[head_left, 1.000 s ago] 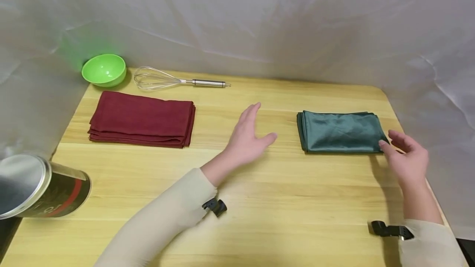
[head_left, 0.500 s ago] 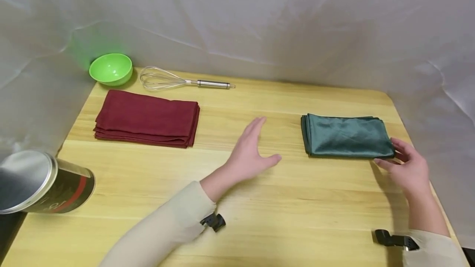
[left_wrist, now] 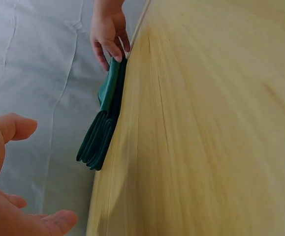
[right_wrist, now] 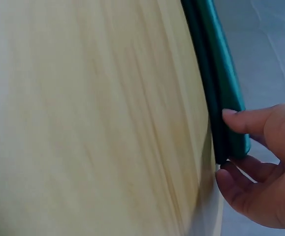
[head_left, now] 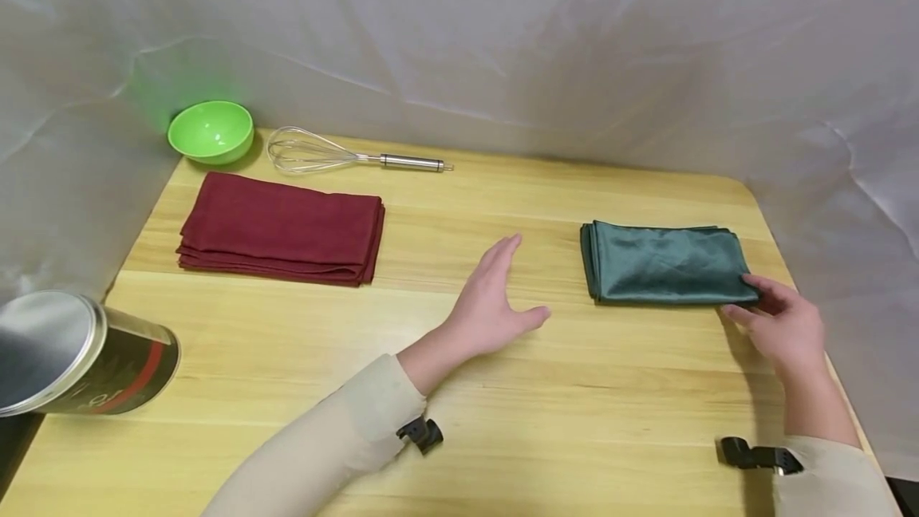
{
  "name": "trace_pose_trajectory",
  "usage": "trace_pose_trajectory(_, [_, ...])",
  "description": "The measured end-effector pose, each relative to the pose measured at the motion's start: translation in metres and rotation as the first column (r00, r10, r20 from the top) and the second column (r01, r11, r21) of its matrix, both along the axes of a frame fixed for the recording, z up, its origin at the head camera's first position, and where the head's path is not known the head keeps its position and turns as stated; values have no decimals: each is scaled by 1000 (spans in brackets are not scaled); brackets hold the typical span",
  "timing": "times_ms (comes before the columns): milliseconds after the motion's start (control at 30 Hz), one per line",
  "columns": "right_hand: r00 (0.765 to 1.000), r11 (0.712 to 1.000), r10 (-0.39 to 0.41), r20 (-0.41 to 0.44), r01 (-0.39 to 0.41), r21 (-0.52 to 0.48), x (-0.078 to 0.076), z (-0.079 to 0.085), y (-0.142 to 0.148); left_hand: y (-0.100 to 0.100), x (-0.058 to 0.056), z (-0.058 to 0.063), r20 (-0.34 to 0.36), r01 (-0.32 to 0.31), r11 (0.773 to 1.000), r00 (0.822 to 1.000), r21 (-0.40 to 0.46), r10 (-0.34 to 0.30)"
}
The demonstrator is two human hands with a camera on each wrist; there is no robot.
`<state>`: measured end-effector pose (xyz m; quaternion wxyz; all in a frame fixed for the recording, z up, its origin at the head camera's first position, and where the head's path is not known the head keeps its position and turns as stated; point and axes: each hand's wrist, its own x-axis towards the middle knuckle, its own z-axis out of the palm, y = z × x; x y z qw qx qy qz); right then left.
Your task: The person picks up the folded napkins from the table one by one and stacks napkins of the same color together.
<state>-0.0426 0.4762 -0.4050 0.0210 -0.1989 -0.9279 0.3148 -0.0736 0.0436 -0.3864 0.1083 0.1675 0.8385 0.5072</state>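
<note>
A folded green satin cloth (head_left: 668, 266) lies at the right of the wooden table. Its near right corner is held by my right hand (head_left: 788, 325); in the right wrist view the thumb (right_wrist: 245, 120) is against the cloth's front side and the other fingers curl at its right end. My left hand (head_left: 484, 313) hovers over the middle of the table, left of the cloth. Its thumb and fingers are spread with nothing between them. In the left wrist view the cloth's layered left end (left_wrist: 95, 142) shows.
At the left lies a folded maroon cloth (head_left: 283, 228). Behind it are a green bowl (head_left: 211, 134) and a metal whisk (head_left: 359, 158). A large round tin (head_left: 129, 365) stands at the near left. Grey fabric (head_left: 459, 38) surrounds the table.
My right hand has come onto the green cloth's near right corner, its fingers curling in. The left hand has shifted slightly right and nearer me. The head view has shifted slightly.
</note>
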Motion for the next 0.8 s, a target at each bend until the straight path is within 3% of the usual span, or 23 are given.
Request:
trace_pose_trajectory(233, [998, 998, -36, -42, 33, -58, -2, -2, 4, 11, -2, -4, -41, 29, 999, 999, -27, -30])
trace_pose_trajectory(433, [1000, 996, -10, -19, 8, -84, -6, -1, 2, 59, -13, -12, -50, 115, 991, 992, -64, -118])
trace_pose_trajectory(600, [1000, 996, 16, 8, -15, -93, -7, -1, 3, 96, -22, -22, -77, 129, 982, 987, -137, -140])
trace_pose_trajectory(800, [997, 996, 77, 17, -76, -47, -4, 4, 8, 120, -26, -25, -109, 123, 962, 982, -245, -154])
